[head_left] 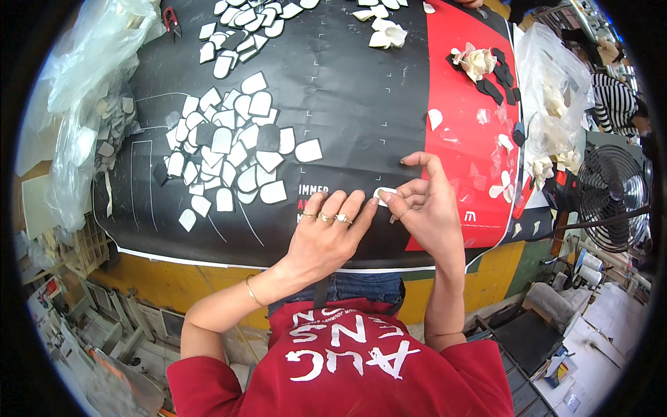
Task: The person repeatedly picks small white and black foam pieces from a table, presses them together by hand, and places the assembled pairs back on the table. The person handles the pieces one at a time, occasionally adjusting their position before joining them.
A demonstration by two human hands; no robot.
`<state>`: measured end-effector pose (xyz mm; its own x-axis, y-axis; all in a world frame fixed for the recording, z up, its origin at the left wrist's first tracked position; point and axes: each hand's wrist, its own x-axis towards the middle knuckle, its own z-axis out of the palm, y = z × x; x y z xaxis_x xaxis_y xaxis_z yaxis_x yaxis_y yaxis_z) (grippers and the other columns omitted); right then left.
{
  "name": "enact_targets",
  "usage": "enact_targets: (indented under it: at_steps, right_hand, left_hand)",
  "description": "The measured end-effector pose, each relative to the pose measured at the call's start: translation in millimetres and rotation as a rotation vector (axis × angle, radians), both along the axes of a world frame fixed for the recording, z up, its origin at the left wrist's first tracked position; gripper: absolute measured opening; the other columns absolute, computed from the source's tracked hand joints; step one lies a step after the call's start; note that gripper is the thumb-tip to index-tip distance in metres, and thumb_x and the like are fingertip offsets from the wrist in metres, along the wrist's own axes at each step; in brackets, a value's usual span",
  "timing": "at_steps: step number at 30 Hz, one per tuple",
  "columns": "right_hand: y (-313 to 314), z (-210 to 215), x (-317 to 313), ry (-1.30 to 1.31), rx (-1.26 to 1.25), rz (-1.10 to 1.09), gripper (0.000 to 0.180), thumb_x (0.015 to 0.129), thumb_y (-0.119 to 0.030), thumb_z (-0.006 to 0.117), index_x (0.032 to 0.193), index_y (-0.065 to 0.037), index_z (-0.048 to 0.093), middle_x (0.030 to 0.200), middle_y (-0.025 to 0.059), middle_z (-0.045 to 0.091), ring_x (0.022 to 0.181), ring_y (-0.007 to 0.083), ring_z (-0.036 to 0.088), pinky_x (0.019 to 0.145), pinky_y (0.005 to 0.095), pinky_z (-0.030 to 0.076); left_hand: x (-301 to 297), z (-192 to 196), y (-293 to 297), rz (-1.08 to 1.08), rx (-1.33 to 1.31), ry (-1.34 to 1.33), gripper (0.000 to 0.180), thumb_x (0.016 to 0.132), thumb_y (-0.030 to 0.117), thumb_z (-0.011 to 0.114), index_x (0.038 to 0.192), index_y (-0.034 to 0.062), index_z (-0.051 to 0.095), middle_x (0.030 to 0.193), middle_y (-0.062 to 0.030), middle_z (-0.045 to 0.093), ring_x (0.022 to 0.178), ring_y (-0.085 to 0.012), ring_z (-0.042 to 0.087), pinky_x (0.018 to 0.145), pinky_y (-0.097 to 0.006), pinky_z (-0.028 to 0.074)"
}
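Observation:
In front of my body, both hands meet at a small white flat piece (384, 195), partly hidden by my fingers. My left hand (330, 228) is closed, its fingertips pinching the piece's left side; rings show on its fingers. On the other side, the thumb and fingers of my right hand (427, 212) grip the same piece, with one finger lifted and curved away. To the left of my hands lies a loose pile of arch-shaped white pieces (222, 141) with dark edges, a few of them dark side up. One white piece (308, 150) sits at the pile's right edge.
A black-and-red sheet (361, 90) covers the table. More arch-shaped pieces (244, 35) lie at the far side. Cream fabric flowers (475, 62) and dark pieces (490, 90) rest at right. Red-handled snips (171, 22), plastic bags (83, 76) and a fan (611, 198) surround the table.

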<state>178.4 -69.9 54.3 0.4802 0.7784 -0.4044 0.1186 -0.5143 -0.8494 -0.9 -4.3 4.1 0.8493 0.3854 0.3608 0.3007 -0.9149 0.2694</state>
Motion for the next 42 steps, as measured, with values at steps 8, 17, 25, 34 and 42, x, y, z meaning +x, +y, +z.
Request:
enact_targets:
  at_steps: [8,17,25,34,42]
  right_hand:
    - [-14.6,-6.1,-35.5,-0.376,0.174,-0.104,0.048,0.087,0.001,0.074,0.129,0.0,0.051,0.086,0.0063,0.069,0.075,0.0099,0.066,0.07,0.0242,0.053]
    - [-21.1,-24.9,-33.3,-0.588,0.242,-0.091,0.038,0.088,-0.007,0.074,0.119,-0.004,0.052,0.081,0.0012,0.067,0.063,0.0155,0.056,0.068,0.0319,0.045]
    - [-19.8,-25.6,-35.3,-0.461,0.229,-0.161,0.041,0.089,-0.001,0.073,0.121,0.001,0.047,0.082,0.0049,0.067,0.067,0.0077,0.058,0.066,0.0232,0.048]
    - [-18.4,-30.8,-28.5,-0.673,0.279,-0.311,0.053,0.089,0.0,0.071,0.135,0.002,0.046,0.102,0.0101,0.061,0.067,0.0117,0.053,0.061,0.027,0.046]
    - [-12.4,-37.5,-37.9,-0.719,0.297,-0.209,0.055,0.086,-0.011,0.077,0.133,0.002,0.051,0.106,0.0183,0.058,0.095,0.0339,0.062,0.082,0.0442,0.051]
  left_hand:
    - [0.2,4.8,-2.3,0.002,0.015,0.06,0.045,0.079,0.014,0.069,0.123,0.0099,0.067,0.124,-0.0074,0.055,0.111,-0.0247,0.053,0.097,-0.043,0.043]
    - [2.8,5.7,-3.5,0.009,-0.002,0.067,0.045,0.077,0.013,0.071,0.122,0.0096,0.068,0.123,-0.0069,0.054,0.112,-0.0242,0.053,0.098,-0.043,0.043]
    - [3.3,6.6,-3.3,0.007,-0.008,0.066,0.045,0.076,0.012,0.071,0.121,0.0095,0.068,0.121,-0.0062,0.054,0.111,-0.0233,0.053,0.097,-0.042,0.044]
    - [3.3,6.5,-3.4,-0.003,0.038,0.046,0.04,0.083,0.016,0.063,0.121,0.0036,0.066,0.12,-0.0098,0.056,0.109,-0.0241,0.055,0.095,-0.041,0.045]
    - [5.9,5.4,-4.7,0.007,0.031,0.037,0.043,0.08,0.015,0.064,0.121,0.0029,0.066,0.118,-0.0109,0.057,0.108,-0.0258,0.057,0.095,-0.042,0.046]
